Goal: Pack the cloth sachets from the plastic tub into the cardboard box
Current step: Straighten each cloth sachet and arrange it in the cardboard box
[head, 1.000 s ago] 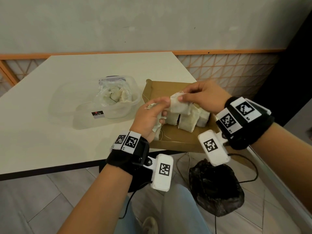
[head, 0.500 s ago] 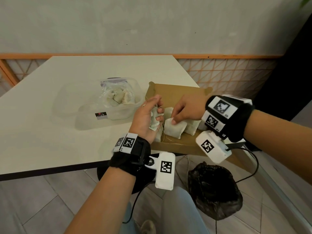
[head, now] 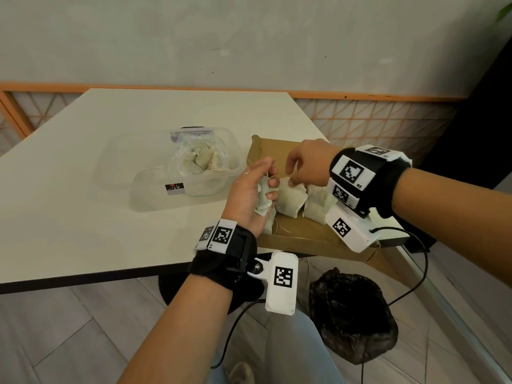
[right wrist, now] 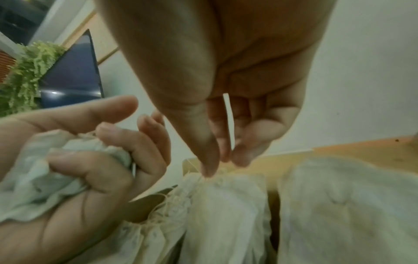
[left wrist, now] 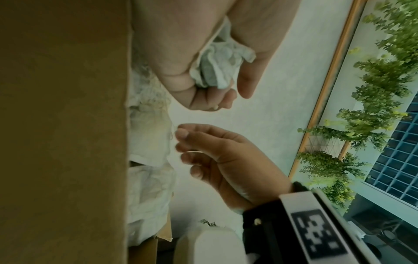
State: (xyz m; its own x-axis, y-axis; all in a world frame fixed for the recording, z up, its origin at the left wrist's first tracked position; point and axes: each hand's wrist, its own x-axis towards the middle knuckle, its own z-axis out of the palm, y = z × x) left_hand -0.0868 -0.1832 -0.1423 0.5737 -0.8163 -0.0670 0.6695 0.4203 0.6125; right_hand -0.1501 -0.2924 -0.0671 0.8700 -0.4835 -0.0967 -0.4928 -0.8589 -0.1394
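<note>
— Sachets (head: 289,199) standing in a row at the near side of the box (head: 302,239), more waiting in a bag inside the tub (head: 155,167) on the table (head: 83,189). What do the hands have?

— Left hand (head: 250,194): fingers curled round a crumpled sachet (head: 262,202), held at the box's left edge. Right hand (head: 307,163): thumb and fingertips (right wrist: 210,167) drawn narrow, pinching the gathered top of the middle standing sachet, or its thread; which one, I cannot tell.

— How would they handle?

— Light and soft, by the look. The held one has folded up in the palm, so the cloth gives easily and takes no set shape. Loose threads trail from the tops and could snag on a finger or on a neighbour. I'd judge the gathered neck the best place to take hold; squeezing the belly only crushes it.

— Which way do they point?

— Packed ones stand upright, necks up, long axis near vertical, sides touching. The row itself runs left to right along the near wall. The crumpled one in the left hand has no clear direction.
</note>
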